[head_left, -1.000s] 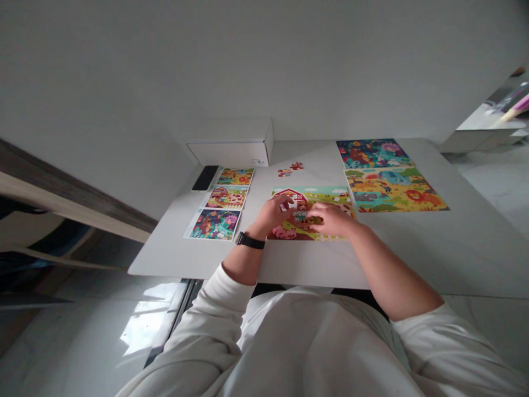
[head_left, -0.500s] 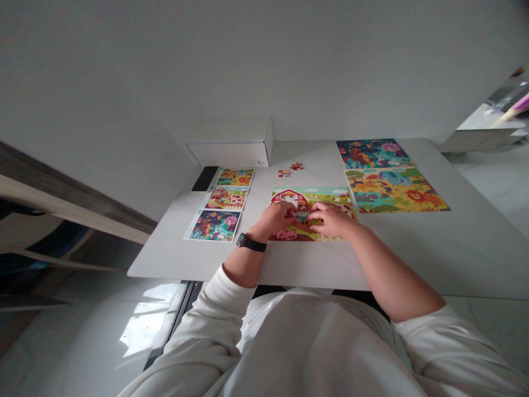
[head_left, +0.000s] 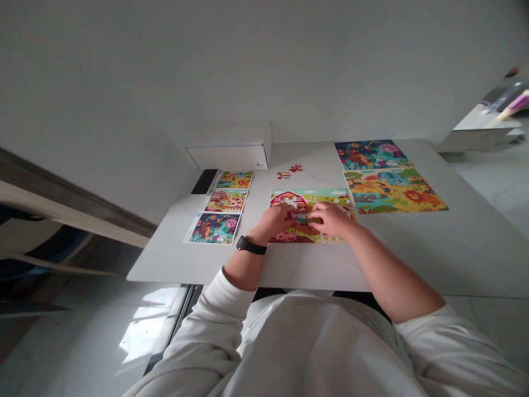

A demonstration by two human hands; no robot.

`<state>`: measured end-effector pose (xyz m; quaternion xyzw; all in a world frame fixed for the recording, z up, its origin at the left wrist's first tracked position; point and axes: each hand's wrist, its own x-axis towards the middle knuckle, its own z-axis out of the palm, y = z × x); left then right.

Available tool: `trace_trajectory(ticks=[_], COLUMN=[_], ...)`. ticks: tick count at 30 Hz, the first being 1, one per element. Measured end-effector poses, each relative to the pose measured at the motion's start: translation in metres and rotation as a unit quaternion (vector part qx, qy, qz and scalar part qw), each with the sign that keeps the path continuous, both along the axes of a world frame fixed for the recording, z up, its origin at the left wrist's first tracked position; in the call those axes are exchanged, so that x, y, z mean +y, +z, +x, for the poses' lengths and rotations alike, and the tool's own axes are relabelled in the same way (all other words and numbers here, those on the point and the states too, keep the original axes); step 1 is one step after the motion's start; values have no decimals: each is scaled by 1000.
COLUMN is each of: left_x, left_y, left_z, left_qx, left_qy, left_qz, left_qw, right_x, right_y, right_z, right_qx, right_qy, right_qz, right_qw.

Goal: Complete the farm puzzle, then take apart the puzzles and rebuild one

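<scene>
A farm jigsaw puzzle lies flat on the table in front of me, with a red barn at its upper left and a pale gap in the barn. My left hand rests over its left half, fingers curled. Over the right half, my right hand is bent inward with thumb and fingers at the puzzle. Between my fingertips is a jigsaw piece with a farmer figure, touched from both sides; its edges are partly hidden. Two loose jigsaw pieces, a flat one and a redder one, lie beyond the puzzle.
Three small picture cards stand in a column at left, beside a black phone. A white box is at the back against the wall. Two assembled puzzles, a dark one and a yellow one, lie at right.
Both hands stay at the middle of the farm puzzle with only slight finger movement. The whole view has shifted a little; the loose pieces lie as before.
</scene>
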<state>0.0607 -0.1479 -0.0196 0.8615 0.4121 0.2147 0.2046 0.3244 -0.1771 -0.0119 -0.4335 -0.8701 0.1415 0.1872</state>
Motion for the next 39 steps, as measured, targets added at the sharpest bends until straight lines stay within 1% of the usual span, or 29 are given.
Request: trace_trajectory(ticks=[3, 7, 10, 12, 15, 19, 23, 26, 29, 32, 35, 39], left_x=[-1, 1, 7, 11, 12, 8, 6, 7, 8, 13, 21, 31], left_y=[1, 2, 1, 0, 0, 3, 5, 2, -3, -7, -9, -10], left_z=[2, -2, -16, -28, -41, -43, -37, -35, -34, -30, -22, -13], left_qx=[6, -16, -13, 8, 63, 134, 142, 132, 106, 47, -61, -210], left_qy=[4, 2, 45, 78, 91, 90, 98, 104, 103, 118, 149, 184], left_qz=[4, 27, 62, 68, 42, 0, -8, -3, 15, 39, 67, 99], left_qw=[1000, 999, 997, 995, 993, 987, 985, 986, 989, 991, 985, 955], right_x=[0, 2, 7, 10, 13, 12, 12, 14, 16, 18, 26, 51], right_y=[0, -1, 0, 0, 1, 4, 7, 9, 10, 10, 13, 26], right_z=[0, 3, 14, 26, 43, 53, 54, 52, 51, 50, 49, 41], right_qx=[-5, 2, 24, 21, -28, -107, -128, -129, -132, -146, -176, -218], right_qy=[-10, -22, -61, -98, -138, -145, -144, -152, -161, -165, -167, -175], right_qz=[1, 0, 28, 44, 32, -20, -40, -45, -49, -49, -53, -84], right_qw=[1000, 1000, 997, 994, 990, 983, 980, 979, 977, 974, 969, 956])
